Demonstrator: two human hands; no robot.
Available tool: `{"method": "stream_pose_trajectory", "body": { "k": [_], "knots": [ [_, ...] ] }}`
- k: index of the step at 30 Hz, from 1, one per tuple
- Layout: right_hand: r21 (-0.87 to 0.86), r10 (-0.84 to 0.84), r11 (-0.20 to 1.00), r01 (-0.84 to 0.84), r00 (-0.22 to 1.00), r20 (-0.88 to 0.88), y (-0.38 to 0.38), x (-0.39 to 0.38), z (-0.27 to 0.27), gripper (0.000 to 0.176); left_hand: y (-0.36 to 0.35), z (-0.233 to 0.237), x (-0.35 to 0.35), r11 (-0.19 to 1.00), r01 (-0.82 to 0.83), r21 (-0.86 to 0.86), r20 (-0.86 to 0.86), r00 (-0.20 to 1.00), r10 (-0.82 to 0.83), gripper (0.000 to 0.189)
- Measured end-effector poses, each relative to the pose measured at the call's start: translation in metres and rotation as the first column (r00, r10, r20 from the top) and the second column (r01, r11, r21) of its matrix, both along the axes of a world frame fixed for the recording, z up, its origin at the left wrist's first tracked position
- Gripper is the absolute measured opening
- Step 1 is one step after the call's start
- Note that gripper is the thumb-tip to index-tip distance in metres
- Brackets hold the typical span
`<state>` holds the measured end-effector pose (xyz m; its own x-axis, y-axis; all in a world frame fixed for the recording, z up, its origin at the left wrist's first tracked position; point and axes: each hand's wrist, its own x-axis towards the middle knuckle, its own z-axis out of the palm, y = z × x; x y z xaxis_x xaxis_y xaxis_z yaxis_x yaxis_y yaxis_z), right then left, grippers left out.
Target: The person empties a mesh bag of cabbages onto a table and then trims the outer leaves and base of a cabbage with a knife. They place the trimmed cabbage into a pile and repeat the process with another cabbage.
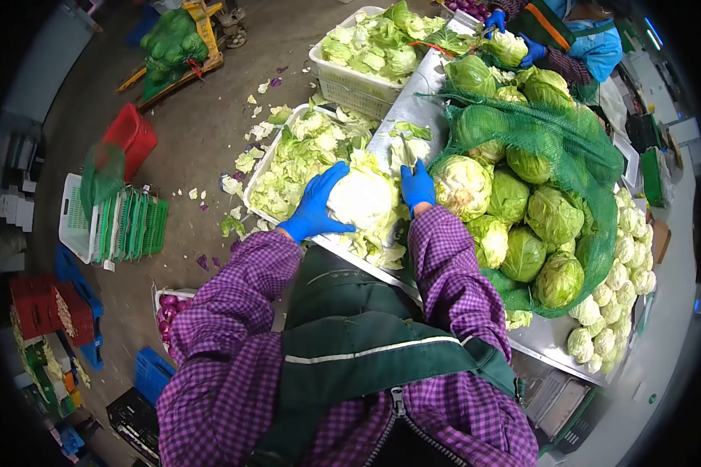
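My left hand (pixel 319 206), in a blue glove, is curved round the left side of a pale, trimmed cabbage (pixel 362 199) at the table's near edge. Loose outer leaves (pixel 383 251) lie under and beside this cabbage. Just to its right, my right hand (pixel 418 187), also gloved in blue, is closed round what looks like a knife (pixel 406 149). Its narrow blade points away from me, over cut leaves, and its handle is hidden in my fist. Close by on the right are untrimmed cabbages (pixel 463 187) in an opened green net (pixel 592 156).
A white crate (pixel 258 183) of leaves stands left of the metal table (pixel 432 74), with another leaf-filled crate (pixel 358 97) beyond. Trimmed cabbages (pixel 619 292) are piled at right. Across the table, a co-worker's gloved hands (pixel 533 51) hold a cabbage. Leaf scraps litter the floor.
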<state>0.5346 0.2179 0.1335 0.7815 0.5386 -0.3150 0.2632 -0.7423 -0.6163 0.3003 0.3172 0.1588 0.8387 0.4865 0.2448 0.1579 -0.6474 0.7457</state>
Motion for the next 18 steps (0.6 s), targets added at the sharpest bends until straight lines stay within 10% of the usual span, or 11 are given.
{"method": "stream_pose_trajectory", "body": {
  "k": [5,13,18],
  "knots": [
    [0.383,0.372,0.825,-0.416,0.909,0.186,-0.004,-0.024,0.073,0.075,-0.008,0.012,-0.009,0.998,-0.018,0.052,-0.142,0.989,0.026,0.113],
    [0.051,0.67,0.741,-0.669,0.742,0.011,0.032,-0.005,0.052,0.063,-0.027,0.02,0.005,0.993,-0.099,0.064,-0.247,0.963,0.112,0.117],
    [0.084,0.572,0.818,-0.568,0.82,-0.026,0.026,-0.003,0.042,0.054,-0.054,0.028,0.038,0.928,-0.335,0.164,-0.331,0.867,0.372,0.129]
  ]
}}
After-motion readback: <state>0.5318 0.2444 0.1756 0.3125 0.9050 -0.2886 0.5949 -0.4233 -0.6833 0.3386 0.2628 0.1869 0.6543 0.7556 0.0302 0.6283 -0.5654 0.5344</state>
